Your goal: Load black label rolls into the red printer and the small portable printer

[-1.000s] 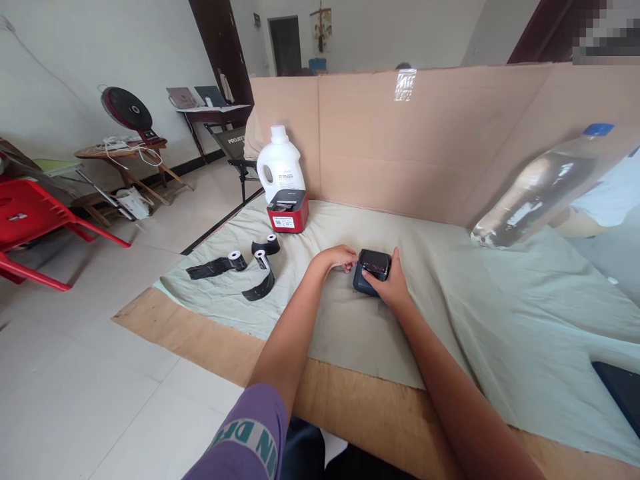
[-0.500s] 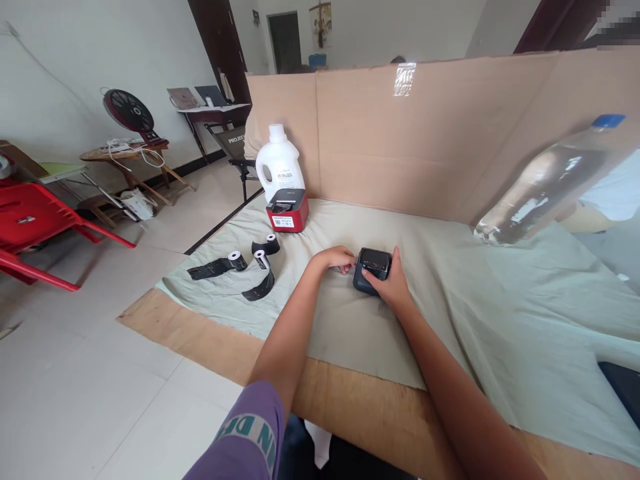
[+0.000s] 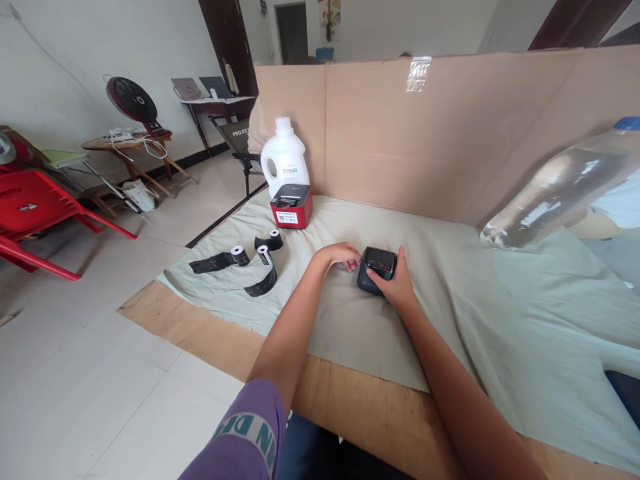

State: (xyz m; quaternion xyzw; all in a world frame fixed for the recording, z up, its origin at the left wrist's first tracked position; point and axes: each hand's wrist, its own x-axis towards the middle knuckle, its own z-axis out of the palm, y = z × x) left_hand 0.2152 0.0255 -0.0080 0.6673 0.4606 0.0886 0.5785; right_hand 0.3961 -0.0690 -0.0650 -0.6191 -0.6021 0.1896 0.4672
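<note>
A small black box-shaped device, which looks like a portable label printer (image 3: 373, 283), rests on the cloth in front of me. My right hand (image 3: 399, 283) grips it from the right, with the thumb across its near top edge and the fingers along its far right side. At its left edge is my left hand (image 3: 344, 255), fingers curled together; whatever they pinch is too small to make out. To the left, several white-cored rolls of black strip, among them a partly unrolled one (image 3: 263, 283), lie on the cloth. Behind them stands a red and black printer-like box (image 3: 293, 207).
A white jug (image 3: 285, 160) stands behind the red box. A cardboard panel (image 3: 390, 140) closes off the back. On the right, a large clear bottle with a blue cap (image 3: 555, 183) leans at a slant. A dark flat object (image 3: 625, 393) lies at the right edge.
The view has shifted slightly. My left hand's fingers have loosened a little at the device's left edge. My right hand keeps its grip.
</note>
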